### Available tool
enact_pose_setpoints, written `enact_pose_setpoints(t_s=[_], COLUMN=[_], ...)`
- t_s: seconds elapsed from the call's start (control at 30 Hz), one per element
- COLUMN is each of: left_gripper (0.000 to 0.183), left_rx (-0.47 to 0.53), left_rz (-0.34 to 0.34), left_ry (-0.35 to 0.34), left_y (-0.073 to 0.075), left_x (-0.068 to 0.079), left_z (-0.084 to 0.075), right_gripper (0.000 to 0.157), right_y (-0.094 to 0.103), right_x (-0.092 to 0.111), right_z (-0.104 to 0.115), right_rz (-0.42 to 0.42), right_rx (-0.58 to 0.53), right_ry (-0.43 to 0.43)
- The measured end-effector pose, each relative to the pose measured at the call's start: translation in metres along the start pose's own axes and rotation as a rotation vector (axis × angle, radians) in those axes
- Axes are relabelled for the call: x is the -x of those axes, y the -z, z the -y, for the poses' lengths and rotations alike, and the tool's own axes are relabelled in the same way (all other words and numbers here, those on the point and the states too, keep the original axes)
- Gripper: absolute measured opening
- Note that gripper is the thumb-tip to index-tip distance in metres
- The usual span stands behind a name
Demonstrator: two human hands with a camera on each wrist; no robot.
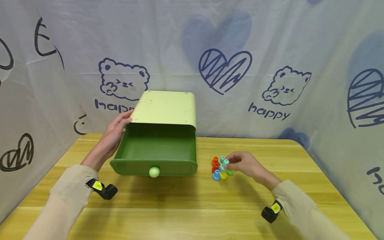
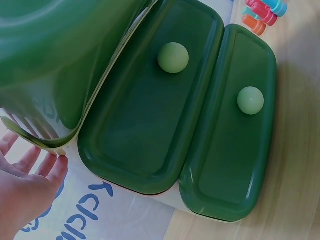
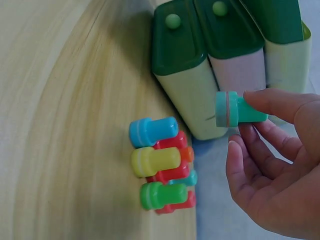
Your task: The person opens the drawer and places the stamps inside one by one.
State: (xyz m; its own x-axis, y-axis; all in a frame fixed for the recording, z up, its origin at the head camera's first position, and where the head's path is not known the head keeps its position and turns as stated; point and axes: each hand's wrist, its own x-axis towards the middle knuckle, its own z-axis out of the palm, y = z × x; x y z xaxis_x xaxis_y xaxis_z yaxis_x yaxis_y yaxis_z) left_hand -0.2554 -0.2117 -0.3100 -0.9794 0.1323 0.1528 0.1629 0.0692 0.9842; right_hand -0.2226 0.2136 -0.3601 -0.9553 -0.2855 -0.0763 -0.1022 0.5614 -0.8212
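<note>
A small desktop drawer cabinet (image 1: 165,107) with a pale yellow top stands left of the middle. Its green top drawer (image 1: 159,148) is pulled out, and the drawer's bare floor shows. The two lower drawers (image 2: 142,115) are closed in the left wrist view. My left hand (image 1: 114,132) rests its extended fingers against the cabinet's upper left side. To the right of the cabinet, my right hand (image 1: 244,165) pinches a turquoise stamp (image 3: 229,110) between thumb and fingertips. It is held above a cluster of similar small stamps, among them a blue one (image 1: 216,175) and a yellow one (image 3: 157,161).
The other stamps, red, orange, green (image 3: 162,195) and turquoise, stand close together on the wooden table (image 1: 192,216). A white cloth (image 1: 174,43) with drawn hearts and bears hangs behind the table and along both sides.
</note>
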Motion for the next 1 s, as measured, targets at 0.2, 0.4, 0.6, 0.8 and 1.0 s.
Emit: enact_pose_setpoints(t_s=[0.2, 0.4, 0.6, 0.8, 1.0], left_gripper=[0.059, 0.059, 0.059, 0.058, 0.059], left_rx=[-0.008, -0.020, -0.020, -0.023, -0.031], left_rz=[-0.002, -0.003, -0.011, -0.018, -0.023], left_ry=[-0.002, 0.004, -0.004, -0.009, -0.010], left_y=[0.001, 0.000, -0.001, -0.002, -0.002], left_x=[0.000, 0.001, 0.000, 0.000, 0.000], left_z=[0.000, 0.000, 0.000, 0.001, 0.002], right_gripper=[0.024, 0.024, 0.026, 0.028, 0.027], right_y=[0.003, -0.001, -0.001, 0.008, 0.014], right_x=[-0.003, -0.003, -0.004, -0.007, -0.011], right_z=[0.019, 0.035, 0.056, 0.080, 0.100], right_rz=[0.053, 0.068, 0.075, 0.072, 0.090], right_rx=[0.034, 0.011, 0.003, 0.014, 0.037], right_ry=[0.052, 0.064, 0.106, 0.169, 0.186])
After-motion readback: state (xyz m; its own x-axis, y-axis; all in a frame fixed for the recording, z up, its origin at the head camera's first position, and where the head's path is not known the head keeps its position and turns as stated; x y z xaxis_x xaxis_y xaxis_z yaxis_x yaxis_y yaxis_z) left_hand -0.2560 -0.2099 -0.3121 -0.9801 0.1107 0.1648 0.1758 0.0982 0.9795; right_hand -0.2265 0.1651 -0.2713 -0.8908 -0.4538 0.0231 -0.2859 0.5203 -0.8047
